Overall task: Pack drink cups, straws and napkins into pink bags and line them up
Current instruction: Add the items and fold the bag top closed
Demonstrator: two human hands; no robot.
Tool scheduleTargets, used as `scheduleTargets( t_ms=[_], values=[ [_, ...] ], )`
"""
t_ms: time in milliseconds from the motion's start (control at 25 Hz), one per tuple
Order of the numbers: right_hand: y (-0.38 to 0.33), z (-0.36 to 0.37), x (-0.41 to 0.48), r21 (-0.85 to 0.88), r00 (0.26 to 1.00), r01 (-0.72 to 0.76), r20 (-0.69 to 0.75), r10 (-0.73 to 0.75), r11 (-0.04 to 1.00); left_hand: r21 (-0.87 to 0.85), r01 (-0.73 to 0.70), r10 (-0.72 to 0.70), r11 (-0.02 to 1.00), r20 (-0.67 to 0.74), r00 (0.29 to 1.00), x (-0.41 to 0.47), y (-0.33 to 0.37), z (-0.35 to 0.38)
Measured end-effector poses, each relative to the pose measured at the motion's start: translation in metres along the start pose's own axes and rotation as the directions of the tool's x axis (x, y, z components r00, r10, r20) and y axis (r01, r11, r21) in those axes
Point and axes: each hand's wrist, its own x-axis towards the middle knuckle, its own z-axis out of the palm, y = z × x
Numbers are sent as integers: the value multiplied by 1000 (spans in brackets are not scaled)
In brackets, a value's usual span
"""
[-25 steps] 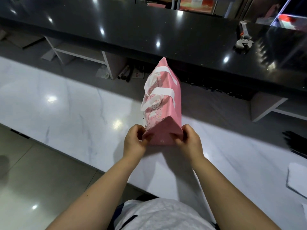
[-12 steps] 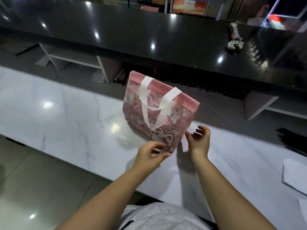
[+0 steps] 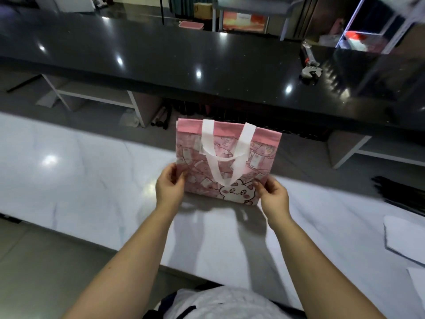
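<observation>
Head view: over the near white marble-look counter (image 3: 92,180), the left hand (image 3: 170,187) pinches the lower left edge of the pink fabric tote bag with white handles and a cartoon cat print (image 3: 227,162); the right hand (image 3: 273,194) grips its lower right corner. That bag stands upright on the counter, handles hanging down its front. At the right lie flat white sheets (image 3: 400,238), then a bundle of thin black sticks (image 3: 400,192). Farther off, a glossy black countertop (image 3: 184,54) carries a metal wrench (image 3: 310,65)

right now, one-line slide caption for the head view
Left hand and right hand hold an upright pink bag by its lower corners on a white counter.
</observation>
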Motion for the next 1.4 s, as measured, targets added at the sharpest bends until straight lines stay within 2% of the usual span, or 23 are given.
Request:
scheduleTargets(
  t_ms=[120, 280, 400, 560, 680, 800, 960, 1120, 1240, 1400],
  values=[
    [-12, -7, 6, 78, 999, -33, -4, 34, 996, -101, 5, 6, 995, 113, 994, -12, -2, -8],
    [-40, -7, 13, 235, 997, 61, 39, -72, 970, -292, 32, 36, 956, 224, 974, 15, 27, -20],
    [-49, 1, 21, 211, 997, 78, 1, -80, 974, -237, 16, 58, 971, 302, 952, 27, 37, -18],
    [-14, -5, 9, 106, 999, 1, -48, 4, 994, -166, 52, -4, 985, 277, 961, 21, 17, -30],
    [12, -5, -3, 61, 996, -79, -47, 82, 995, -130, 128, -79, 983, 331, 940, 10, 1, -30],
    [14, 1, 0, 33, 994, -74, -82, 77, 997, -89, 156, -113, 984, 373, 921, 12, -4, -28],
    [21, -2, -6, 42, 969, -122, -209, 128, 992, -32, 199, -186, 979, 244, 952, 7, -17, -36],
    [11, 11, -14, -17, 978, -68, -201, 63, 998, -94, 240, -229, 966, 115, 967, -7, -12, -35],
    [-5, 36, -20, 4, 993, -59, -102, 59, 998, -166, 183, -199, 969, -83, 976, -20, -6, -56],
    [-19, 81, -35, 52, 986, -77, 152, 68, 996, -225, 122, -197, 967, -351, 916, -51, -3, -108]
  ],
)
